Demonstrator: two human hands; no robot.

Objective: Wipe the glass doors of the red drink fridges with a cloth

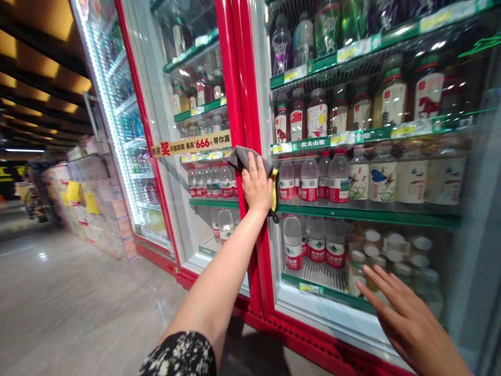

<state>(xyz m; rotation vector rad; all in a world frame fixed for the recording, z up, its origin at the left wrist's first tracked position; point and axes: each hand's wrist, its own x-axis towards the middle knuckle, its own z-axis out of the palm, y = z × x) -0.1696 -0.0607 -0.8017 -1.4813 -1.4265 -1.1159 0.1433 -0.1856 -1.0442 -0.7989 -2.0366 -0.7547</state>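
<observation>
My left hand lies with its fingers over a grey cleaning cloth, pressing it against the red door frame of a drinks fridge. A yellow side and dark edging of the cloth show beside the thumb. At the lower right my right hand is open, fingers spread and holding nothing. It is in front of the right glass door; whether it touches the glass I cannot tell. Behind that door stand water bottles with red and white labels.
Shelves of bottled drinks fill the fridge. A yellow promotional strip crosses the left door. Another lit fridge stands farther left. Stacked boxes line the aisle beside the grey floor.
</observation>
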